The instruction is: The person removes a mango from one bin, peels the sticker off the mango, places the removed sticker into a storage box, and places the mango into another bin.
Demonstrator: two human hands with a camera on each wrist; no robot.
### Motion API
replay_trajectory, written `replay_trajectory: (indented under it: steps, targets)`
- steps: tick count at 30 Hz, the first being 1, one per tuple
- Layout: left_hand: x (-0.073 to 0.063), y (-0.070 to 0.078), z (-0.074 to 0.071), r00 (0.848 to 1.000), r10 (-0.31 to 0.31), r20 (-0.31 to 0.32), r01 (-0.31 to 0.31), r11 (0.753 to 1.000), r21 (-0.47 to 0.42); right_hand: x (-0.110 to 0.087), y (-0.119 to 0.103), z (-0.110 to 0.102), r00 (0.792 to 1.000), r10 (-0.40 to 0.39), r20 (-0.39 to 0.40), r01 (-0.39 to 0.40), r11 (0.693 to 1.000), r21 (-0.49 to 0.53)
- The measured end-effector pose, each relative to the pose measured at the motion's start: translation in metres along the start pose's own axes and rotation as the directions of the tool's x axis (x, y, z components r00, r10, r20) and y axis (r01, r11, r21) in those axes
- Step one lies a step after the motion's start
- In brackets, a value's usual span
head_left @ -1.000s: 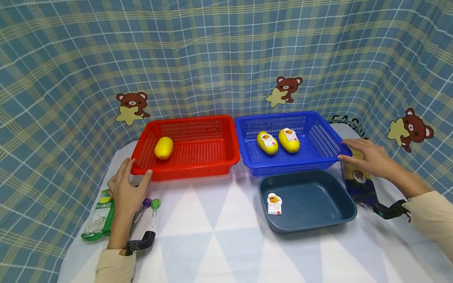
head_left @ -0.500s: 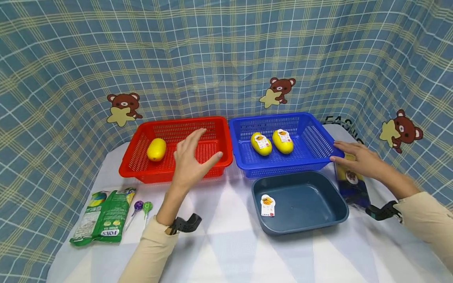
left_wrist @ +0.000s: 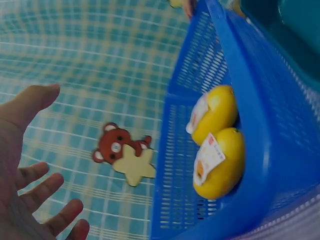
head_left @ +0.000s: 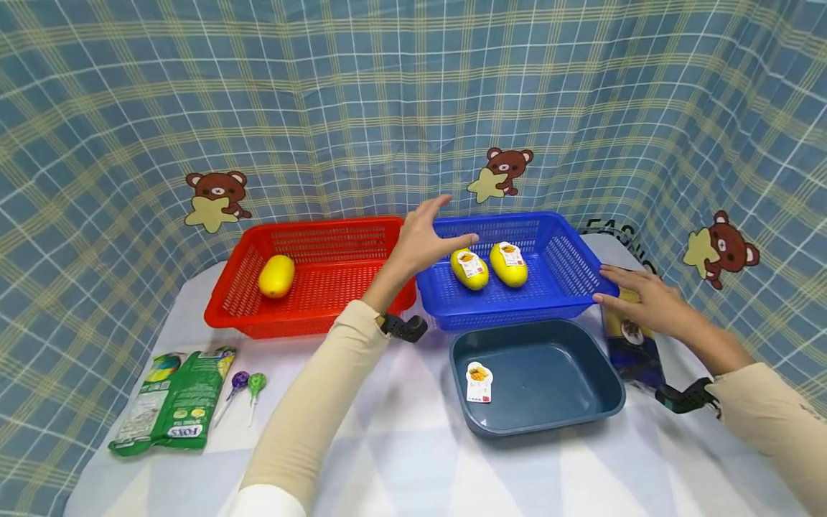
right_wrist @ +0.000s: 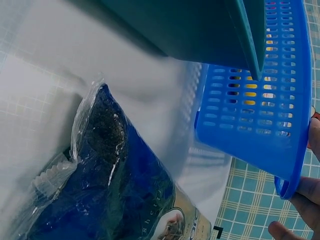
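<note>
My left hand (head_left: 420,240) hovers over the seam between the red basket (head_left: 304,327) and the blue basket (head_left: 510,314), thumb and fingers spread, holding nothing. In the left wrist view its fingers stay apart from the blue rim. Two yellow oval fruits (head_left: 469,273) with mango-picture labels lie in the blue basket, just right of that hand. At the blue basket's right end, my right hand (head_left: 649,305) holds the rim near the front corner, thumb in front and fingers along the edge; the right wrist view shows the fingertips at the rim's handle loop.
One yellow fruit (head_left: 276,276) lies in the red basket. A dark teal tub (head_left: 543,391) with a mango label (head_left: 479,384) stands before the blue basket. A blue-and-yellow bag (head_left: 633,352) lies under the right hand. Green FOX'S bag (head_left: 187,402) and two lollipops (head_left: 256,384) lie left.
My left hand has left the red basket's front-left corner and swept right, up to the blue basket's left end. The right hand stays at the blue rim. The view has shifted slightly.
</note>
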State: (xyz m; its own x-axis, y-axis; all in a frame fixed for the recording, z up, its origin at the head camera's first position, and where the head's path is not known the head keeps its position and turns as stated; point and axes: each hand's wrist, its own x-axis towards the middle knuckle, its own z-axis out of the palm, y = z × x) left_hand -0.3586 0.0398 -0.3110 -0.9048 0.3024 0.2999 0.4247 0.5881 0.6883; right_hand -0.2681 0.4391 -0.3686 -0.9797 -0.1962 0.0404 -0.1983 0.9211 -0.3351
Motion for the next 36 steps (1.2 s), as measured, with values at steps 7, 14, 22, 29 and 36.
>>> replay_trajectory:
  steps: [7, 14, 22, 29, 36]
  targets:
    - [0.038, -0.01, 0.026, 0.993, -0.043, 0.106, 0.029, 0.991, 0.13, 0.0, 0.001, -0.002, 1.0, -0.007, -0.002, 0.007, 1.0, 0.0]
    - [0.06, -0.026, 0.05, 0.979, -0.109, 0.173, 0.077, 0.981, 0.18, 0.001, 0.0, -0.002, 1.0, 0.012, 0.012, -0.012, 1.0, -0.014]
    - [0.065, -0.032, 0.063, 0.962, -0.164, 0.217, 0.108, 0.962, 0.251, -0.001, -0.001, 0.0, 0.999, 0.039, 0.02, -0.038, 0.999, -0.014]
    - [0.067, -0.037, 0.07, 0.886, -0.276, 0.372, 0.107, 0.903, 0.416, -0.004, -0.002, 0.004, 1.0, 0.026, 0.001, -0.026, 1.0, 0.008]
    - [0.07, -0.042, 0.079, 0.844, -0.338, 0.417, 0.133, 0.884, 0.449, -0.001, -0.001, 0.004, 0.999, 0.031, -0.018, -0.031, 0.999, 0.017]
